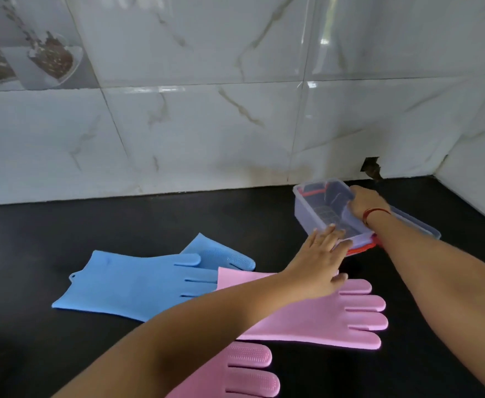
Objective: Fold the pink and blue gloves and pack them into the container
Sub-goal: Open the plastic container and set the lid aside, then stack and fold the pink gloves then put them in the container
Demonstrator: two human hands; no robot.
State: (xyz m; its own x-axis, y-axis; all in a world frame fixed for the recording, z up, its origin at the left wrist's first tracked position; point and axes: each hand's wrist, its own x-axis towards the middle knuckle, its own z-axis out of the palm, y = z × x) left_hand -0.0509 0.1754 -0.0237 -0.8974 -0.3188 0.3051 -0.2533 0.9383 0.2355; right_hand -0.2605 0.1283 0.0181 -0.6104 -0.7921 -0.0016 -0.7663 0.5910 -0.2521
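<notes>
At the right of the frame, the person's right hand (364, 203) has its grip closed over the far long rim of the clear plastic container (326, 209), fingers hooked inside. The left hand (318, 262) reaches in from the lower left with its grip wide, fingers spread flat against the near corner of the container, steadying rather than holding it. The container looks light, stiff and smooth, so it may slide on the glossy black counter (63, 225); its rim or long walls seem the surest hold. A red-edged lid (363, 248) lies under or just beside it; which is unclear. The gloves all lie flat and unfolded on the counter. Two blue gloves (126, 282) overlap in the centre left, one textured palm up. A pink glove (336, 317) lies in the lower centre, its cuff over the blue fingers, beneath the left forearm. A second pink glove (250, 369) shows its nubbed palm at the bottom edge. They look like soft, floppy, slightly grippy rubber, likely to spring open after folding; cuff and fingers are probably the best ends to take. A marble-patterned tiled wall (207, 124) fills the upper frame. Nothing blocks the gloves except the left arm crossing over them.
</notes>
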